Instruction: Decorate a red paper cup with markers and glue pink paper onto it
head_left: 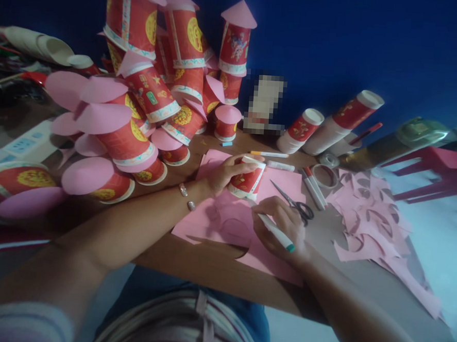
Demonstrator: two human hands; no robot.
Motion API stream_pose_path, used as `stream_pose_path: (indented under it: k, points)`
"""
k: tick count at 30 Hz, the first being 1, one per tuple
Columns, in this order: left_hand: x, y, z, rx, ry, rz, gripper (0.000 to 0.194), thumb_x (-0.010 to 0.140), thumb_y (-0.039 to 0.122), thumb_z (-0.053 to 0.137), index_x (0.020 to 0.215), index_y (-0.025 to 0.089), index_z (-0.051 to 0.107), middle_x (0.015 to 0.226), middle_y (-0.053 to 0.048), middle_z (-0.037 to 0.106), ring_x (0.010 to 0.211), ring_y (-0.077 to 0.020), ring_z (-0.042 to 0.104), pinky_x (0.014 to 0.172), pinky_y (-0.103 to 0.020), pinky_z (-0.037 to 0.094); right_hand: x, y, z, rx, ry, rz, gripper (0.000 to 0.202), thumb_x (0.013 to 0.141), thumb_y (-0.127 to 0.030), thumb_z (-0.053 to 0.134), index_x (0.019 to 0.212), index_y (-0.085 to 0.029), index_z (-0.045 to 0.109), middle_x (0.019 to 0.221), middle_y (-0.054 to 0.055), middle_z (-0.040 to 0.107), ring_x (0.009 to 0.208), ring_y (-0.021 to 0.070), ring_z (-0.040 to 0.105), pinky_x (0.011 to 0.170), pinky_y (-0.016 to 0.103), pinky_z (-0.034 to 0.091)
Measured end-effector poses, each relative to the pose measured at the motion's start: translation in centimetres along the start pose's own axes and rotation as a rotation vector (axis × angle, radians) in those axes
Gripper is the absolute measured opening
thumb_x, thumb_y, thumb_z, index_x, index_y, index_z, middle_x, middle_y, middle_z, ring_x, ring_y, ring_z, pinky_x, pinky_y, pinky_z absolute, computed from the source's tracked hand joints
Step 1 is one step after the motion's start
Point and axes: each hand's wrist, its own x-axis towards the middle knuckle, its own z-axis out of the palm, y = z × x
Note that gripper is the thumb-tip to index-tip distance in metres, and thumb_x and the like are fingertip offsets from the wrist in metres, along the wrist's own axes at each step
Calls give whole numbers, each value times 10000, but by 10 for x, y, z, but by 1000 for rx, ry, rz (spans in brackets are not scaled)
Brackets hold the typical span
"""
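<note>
My left hand (228, 172) is closed round the upper part of a red paper cup (247, 178), which stands upside down on pink paper (225, 217). In my right hand (279, 223) is a white marker (273, 229) with a green end, its other end pointing toward the base of the cup. Black-handled scissors (294, 202) lie open just beyond my right hand. A curved outline shows on the pink paper in front of the cup.
Red cups with pink cone tops (152, 91) are stacked at the left and back. Pink paper scraps (376, 216) cover the right side. Behind the scissors lie markers (314, 189) and a tape roll (324, 176). Stacked cups (300, 130) lean at the back.
</note>
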Motion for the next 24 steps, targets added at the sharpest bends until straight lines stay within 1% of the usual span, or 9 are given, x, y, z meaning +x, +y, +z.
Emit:
stream_pose_path:
  k: [4, 8, 13, 15, 19, 24]
  points:
    - [-2, 1, 1, 45, -7, -20, 603, 736, 490, 909, 1234, 187, 756, 1165, -109, 810, 955, -208, 748, 816, -307, 563, 1, 0, 0, 4, 5, 3, 188, 990, -78, 619, 1112, -220, 636, 881, 29, 723, 763, 166, 724, 649, 284, 602]
    - [-4, 2, 2, 98, 1, -17, 603, 748, 502, 905, 1248, 199, 757, 1160, -111, 810, 973, -221, 752, 791, -293, 560, 2, -1, 1, 7, 9, 7, 176, 999, -83, 605, 1096, -227, 630, 877, 26, 725, 759, 165, 724, 651, 289, 604]
    - [-4, 2, 1, 113, -44, -15, 634, 744, 506, 906, 1276, 197, 751, 1175, -111, 806, 970, -220, 744, 778, -290, 551, 2, -1, -1, 14, 19, -10, 201, 978, -67, 613, 1098, -227, 633, 868, 24, 725, 751, 162, 726, 647, 284, 605]
    - [-3, 1, 1, 100, -47, -11, 648, 734, 505, 920, 1271, 185, 749, 1167, -111, 805, 978, -223, 743, 799, -301, 554, 2, -2, -2, 22, 27, -26, 220, 968, -65, 624, 1111, -231, 636, 856, 16, 719, 742, 163, 722, 632, 282, 598]
    - [-1, 0, -1, 20, -23, 8, 612, 742, 506, 922, 1218, 158, 757, 1122, -114, 803, 968, -226, 748, 842, -332, 557, 3, -4, -4, 35, 21, -55, 253, 949, -44, 625, 1128, -223, 634, 845, 15, 719, 748, 168, 724, 631, 279, 596]
    - [2, -3, -5, -55, -20, 19, 633, 791, 487, 888, 1316, 170, 731, 1144, -109, 801, 959, -219, 753, 851, -340, 555, 2, -3, -3, 72, 12, -33, 241, 955, -55, 630, 1137, -214, 642, 875, 32, 727, 769, 173, 726, 661, 290, 615]
